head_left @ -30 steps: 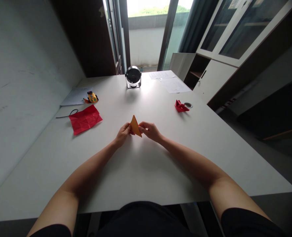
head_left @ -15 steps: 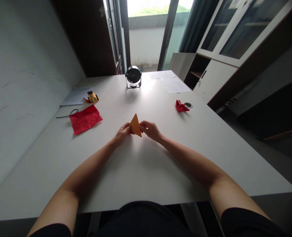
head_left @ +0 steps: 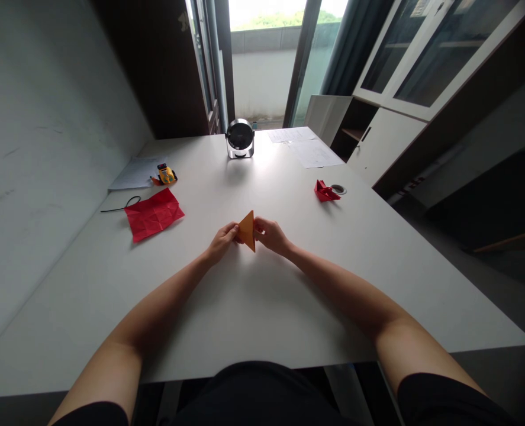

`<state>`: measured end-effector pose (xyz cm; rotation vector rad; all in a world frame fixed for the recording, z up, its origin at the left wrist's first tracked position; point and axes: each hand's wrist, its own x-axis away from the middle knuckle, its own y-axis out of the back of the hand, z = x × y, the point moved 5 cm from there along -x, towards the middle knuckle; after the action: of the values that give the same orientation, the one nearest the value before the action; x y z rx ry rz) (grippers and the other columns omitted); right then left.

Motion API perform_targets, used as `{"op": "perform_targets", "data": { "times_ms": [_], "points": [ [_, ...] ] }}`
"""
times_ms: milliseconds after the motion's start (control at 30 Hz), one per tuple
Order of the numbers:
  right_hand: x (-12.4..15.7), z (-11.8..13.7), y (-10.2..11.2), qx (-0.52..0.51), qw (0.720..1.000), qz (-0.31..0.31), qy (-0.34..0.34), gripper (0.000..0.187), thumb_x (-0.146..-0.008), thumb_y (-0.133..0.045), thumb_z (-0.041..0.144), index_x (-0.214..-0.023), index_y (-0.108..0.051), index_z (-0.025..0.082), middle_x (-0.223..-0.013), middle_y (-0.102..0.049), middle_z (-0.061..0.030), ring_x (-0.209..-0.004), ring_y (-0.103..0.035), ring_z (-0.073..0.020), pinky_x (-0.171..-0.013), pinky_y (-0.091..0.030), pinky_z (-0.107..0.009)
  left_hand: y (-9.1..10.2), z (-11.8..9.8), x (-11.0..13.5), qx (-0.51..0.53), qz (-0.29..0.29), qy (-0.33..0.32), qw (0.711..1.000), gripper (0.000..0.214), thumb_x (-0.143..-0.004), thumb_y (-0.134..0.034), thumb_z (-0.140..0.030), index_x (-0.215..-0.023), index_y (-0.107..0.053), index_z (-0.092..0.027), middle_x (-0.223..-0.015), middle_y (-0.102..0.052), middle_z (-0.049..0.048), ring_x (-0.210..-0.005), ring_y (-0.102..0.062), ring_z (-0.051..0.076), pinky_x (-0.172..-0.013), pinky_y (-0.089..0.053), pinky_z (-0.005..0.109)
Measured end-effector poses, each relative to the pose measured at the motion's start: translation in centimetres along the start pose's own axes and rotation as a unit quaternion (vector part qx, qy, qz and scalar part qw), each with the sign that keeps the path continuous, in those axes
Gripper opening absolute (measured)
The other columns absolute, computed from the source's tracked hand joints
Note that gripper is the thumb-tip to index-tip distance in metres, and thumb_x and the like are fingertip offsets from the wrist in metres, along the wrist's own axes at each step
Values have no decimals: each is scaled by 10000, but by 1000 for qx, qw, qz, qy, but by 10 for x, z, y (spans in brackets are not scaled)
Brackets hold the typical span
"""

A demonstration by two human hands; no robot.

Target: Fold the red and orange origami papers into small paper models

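Note:
A piece of orange paper [head_left: 247, 229], folded to a triangle, is held up just above the white table [head_left: 244, 319]. My left hand [head_left: 225, 238] pinches its left corner, with the thumb on the near face. At the upright right edge is my right hand [head_left: 269, 232], its fingers curled and closed against the paper. Part of those fingertips is hidden behind the fold. A creased red sheet of paper [head_left: 154, 215] lies to the left, and a folded red paper figure [head_left: 327, 191] sits to the right, both apart from my hands.
Beside the red figure lies a roll of tape [head_left: 338, 189]. A yellow tape measure [head_left: 167, 174] rests near papers [head_left: 133, 173] by the wall, with a black cord [head_left: 119, 208] close by. A round black device on a stand [head_left: 240, 137] and more sheets [head_left: 315, 152] are further back.
The orange triangle has turned, so its right edge now stands nearly upright, and it has shifted slightly right and down. Both hands stay closed at its sides.

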<state>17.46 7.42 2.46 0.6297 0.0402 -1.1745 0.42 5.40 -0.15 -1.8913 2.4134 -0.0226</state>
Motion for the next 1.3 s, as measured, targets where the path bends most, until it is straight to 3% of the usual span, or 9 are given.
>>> {"op": "perform_targets", "data": {
  "times_ms": [167,333,433,700,967,1133,1300],
  "points": [
    [4,10,4,72,997,-22,28,113,-883,-565,285,-909,-628,194,-704,-635,17,-590,-515,-99,-590,-398,-213,0,0,0,1,3,10,1000,442,-915,-577,-572,-975,-650,-140,-756,-662,40,-679,-650,147,-673,-507,258],
    [7,20,2,116,992,-16,55,129,-867,-571,252,-969,-640,213,-687,-627,30,-563,-486,-92,-586,-363,-209,1,7,-1,40,9,73,996,582,-899,-549,-646,-1034,-665,-92,-835,-730,120,-738,-717,216,-772,-569,367],
    [7,21,0,132,990,-6,53,107,-847,-590,269,-931,-626,214,-655,-600,41,-542,-437,-91,-564,-326,-212,0,7,-1,41,25,76,996,616,-880,-566,-662,-1046,-673,-79,-887,-746,149,-768,-727,234,-801,-575,390],
    [7,18,-4,130,990,44,42,48,-795,-555,202,-748,-543,199,-618,-544,43,-541,-390,-85,-563,-293,-223,-5,2,2,-6,45,48,998,530,-882,-574,-641,-957,-680,-127,-857,-732,105,-744,-699,208,-732,-552,320],
    [7,14,-3,111,993,36,33,69,-831,-568,249,-873,-613,219,-681,-607,26,-571,-440,-104,-580,-321,-229,-6,-15,6,-88,28,0,996,445,-915,-554,-565,-846,-694,-148,-757,-661,35,-674,-573,149,-631,-443,247],
    [6,14,-1,82,996,21,39,72,-784,-566,226,-852,-584,211,-677,-571,43,-583,-408,-100,-579,-323,-223,-7,-9,4,-31,34,53,998,402,-864,-632,-531,-949,-707,-145,-798,-673,34,-682,-585,144,-616,-448,238],
    [6,15,-3,3,999,36,37,94,-751,-547,189,-837,-586,197,-722,-574,28,-638,-460,-109,-595,-364,-218,-3,-3,2,21,28,79,996,351,-809,-712,-481,-893,-679,-142,-738,-649,14,-641,-571,121,-605,-447,227]
  ]
}}
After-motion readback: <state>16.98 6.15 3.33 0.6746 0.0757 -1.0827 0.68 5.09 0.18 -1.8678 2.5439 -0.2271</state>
